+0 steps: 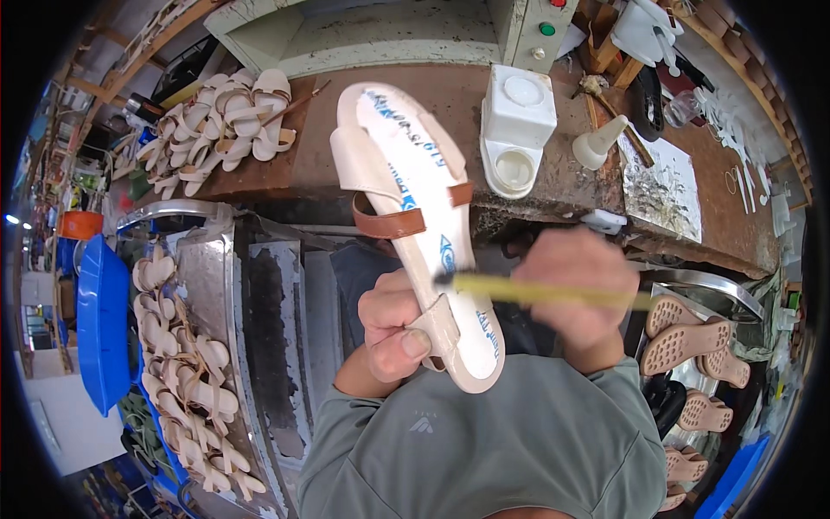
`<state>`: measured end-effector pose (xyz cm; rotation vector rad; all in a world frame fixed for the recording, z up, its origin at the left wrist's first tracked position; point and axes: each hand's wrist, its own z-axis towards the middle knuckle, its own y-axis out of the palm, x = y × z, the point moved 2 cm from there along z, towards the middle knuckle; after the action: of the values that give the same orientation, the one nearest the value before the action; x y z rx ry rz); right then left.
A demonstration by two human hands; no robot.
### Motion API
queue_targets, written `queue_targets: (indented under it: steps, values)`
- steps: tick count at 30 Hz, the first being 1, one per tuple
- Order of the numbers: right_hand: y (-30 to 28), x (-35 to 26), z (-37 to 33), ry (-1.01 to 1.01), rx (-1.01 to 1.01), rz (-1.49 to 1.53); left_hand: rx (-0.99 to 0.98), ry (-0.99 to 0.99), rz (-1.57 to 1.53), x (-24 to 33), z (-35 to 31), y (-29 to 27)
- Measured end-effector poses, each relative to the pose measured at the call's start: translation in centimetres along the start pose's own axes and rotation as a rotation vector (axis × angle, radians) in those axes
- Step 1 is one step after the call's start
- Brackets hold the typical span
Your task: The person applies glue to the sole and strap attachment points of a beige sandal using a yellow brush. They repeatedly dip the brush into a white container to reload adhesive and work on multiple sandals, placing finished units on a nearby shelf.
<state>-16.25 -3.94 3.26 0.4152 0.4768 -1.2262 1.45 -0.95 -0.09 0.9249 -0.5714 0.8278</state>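
My left hand (393,329) is closed around the heel end of a beige sandal (346,164), thumb pressed on its beige strap. The sandal is held upright and slightly tilted in front of my chest. Its long white face, with blue and black markings, shows between beige bands and a brown strap. My right hand (575,281) is smeared by motion but is closed around a brush (540,292) with a long yellow handle. The brush's dark tip lies over the white face near the heel; whether it touches I cannot tell.
On the brown workbench (346,112) stand a white plastic container (520,121) and a white nozzle bottle (599,143). Piled sandals (229,121) lie at the far left, more sandals (194,381) at my left. Pinkish soles (687,342) sit on a rack at my right.
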Motion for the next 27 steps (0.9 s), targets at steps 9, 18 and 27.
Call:
queue_targets:
  steps: [9,18,27]
  values:
    - [-1.2,1.0,5.2,0.7,0.022,0.116,-0.124,0.036,-0.344,-0.3,0.3,-0.2]
    - [0.5,0.4,3.8,0.348,0.099,0.018,0.025,0.086,-0.456,0.9,-0.6,-0.3]
    - [2.0,-3.1,2.4,0.202,-0.084,-0.202,0.101,0.18,-0.671,0.6,-1.1,0.0]
